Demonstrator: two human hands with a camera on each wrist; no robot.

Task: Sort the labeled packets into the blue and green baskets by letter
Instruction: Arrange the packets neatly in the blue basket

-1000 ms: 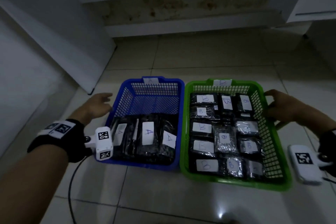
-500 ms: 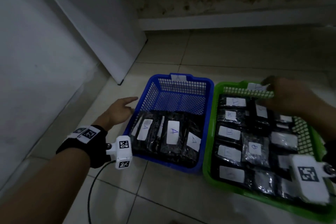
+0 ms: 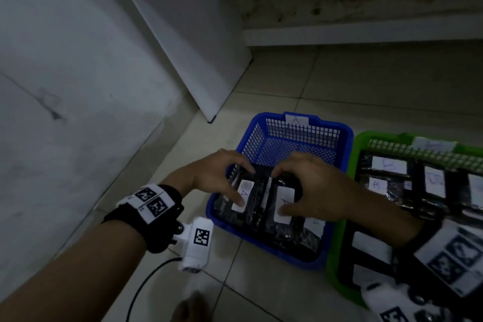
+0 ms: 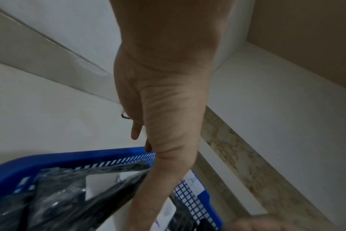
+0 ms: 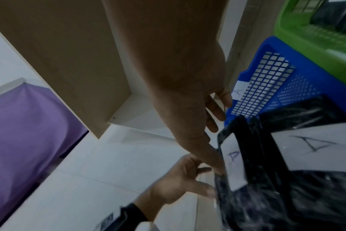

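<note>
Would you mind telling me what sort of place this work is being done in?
Probably an indoor room at home: the blue basket and green basket sit on a tiled floor beside white board furniture.

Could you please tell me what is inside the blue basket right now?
The blue basket holds black packets with white A labels; both hands grip them. Its far half shows bare mesh. Anything beneath the packets is hidden.

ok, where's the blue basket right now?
In the head view the blue basket sits on the floor at centre-right, directly left of the green basket, their sides touching or nearly so. Both hands, left hand and right hand, are on its packets.
</note>
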